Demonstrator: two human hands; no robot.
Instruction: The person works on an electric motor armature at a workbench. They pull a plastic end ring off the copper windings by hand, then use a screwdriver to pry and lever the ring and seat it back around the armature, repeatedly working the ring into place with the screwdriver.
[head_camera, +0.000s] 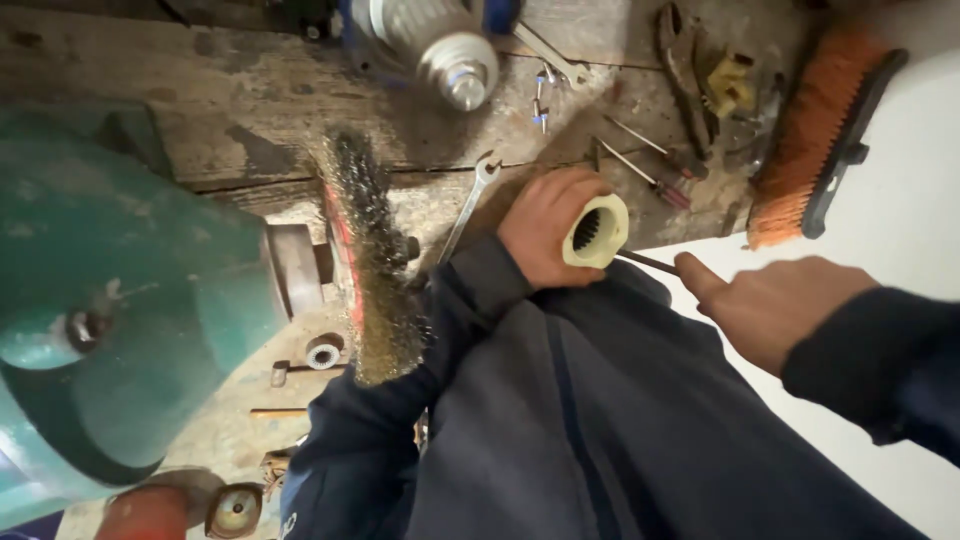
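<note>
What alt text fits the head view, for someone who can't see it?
The left hand grips a cream plastic nut with inner teeth, while the right hand pokes a thin dark tool at it. To the left, a green bench grinder with a wire wheel sits on a worn wooden bench strewn with tools.

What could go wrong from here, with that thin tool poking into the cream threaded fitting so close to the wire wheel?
1. The thin tool in the right hand points toward the left hand gripping the cream fitting; a slip could jab the palm.
2. The left sleeve lies right beside the wire wheel; if it spins, it might snag the fabric.
3. The fitting is held in the air, so it could twist loose.
</note>
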